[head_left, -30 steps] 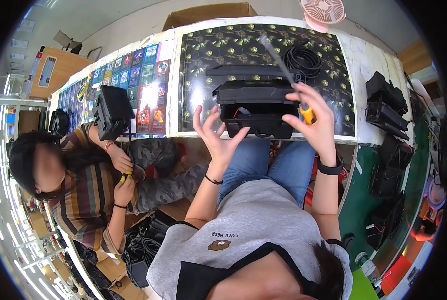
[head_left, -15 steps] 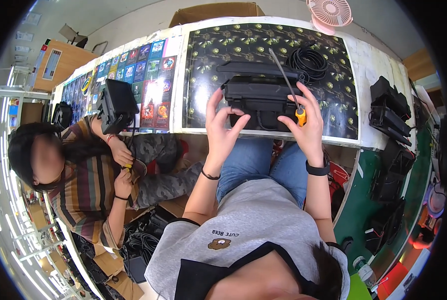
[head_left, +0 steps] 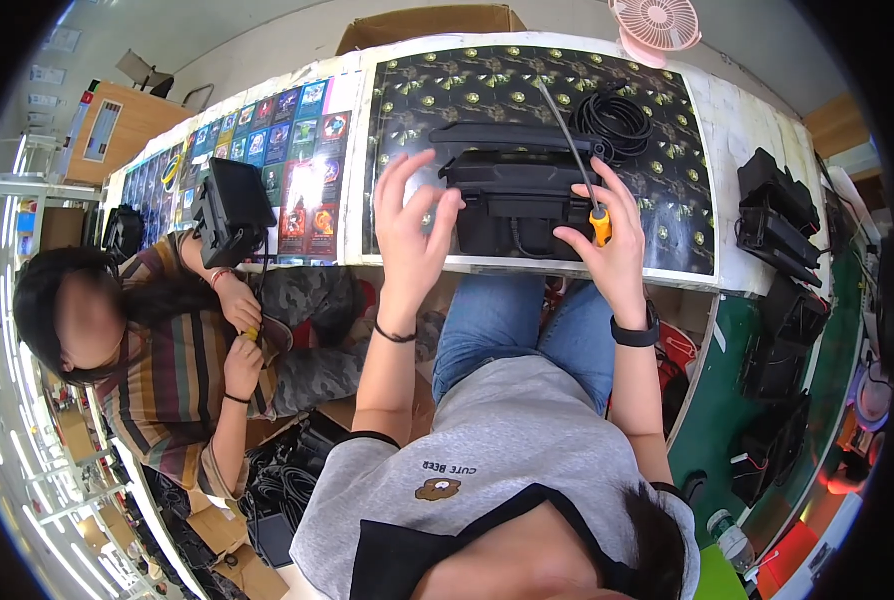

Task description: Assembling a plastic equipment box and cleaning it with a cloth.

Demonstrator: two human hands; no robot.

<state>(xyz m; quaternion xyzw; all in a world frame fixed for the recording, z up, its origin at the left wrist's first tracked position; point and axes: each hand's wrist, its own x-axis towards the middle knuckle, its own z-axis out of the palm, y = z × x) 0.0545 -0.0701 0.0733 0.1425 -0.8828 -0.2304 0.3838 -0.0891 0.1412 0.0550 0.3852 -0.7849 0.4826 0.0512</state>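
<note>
White and scuffed, the desk (head_left: 724, 140) arcs across the upper frame, carrying a card sheet (head_left: 257, 130) at upper left, a glossy dark mat (head_left: 437, 80) at upper centre and black housings (head_left: 775, 215) at right. Along its back edge show a cardboard box (head_left: 432, 28) and, at top right, a pink fan (head_left: 657, 22). At left sits a co-worker (head_left: 172, 380) in a striped top.

One second ago the black case (head_left: 512, 185) gaped wide — now its lid is down, and since half a second ago the left grip (head_left: 413, 225) has drawn off leftward.

The case lies on the mat at upper centre, before a black bar (head_left: 507, 133) and a coiled cable (head_left: 615, 115). Fingers and thumb apart, the left grip hangs just beside the case's left end. At its right end, the right grip (head_left: 617, 240) is clamped on a yellow-handled screwdriver (head_left: 601, 226) — whether those fingers also touch the case, I cannot tell.
</note>
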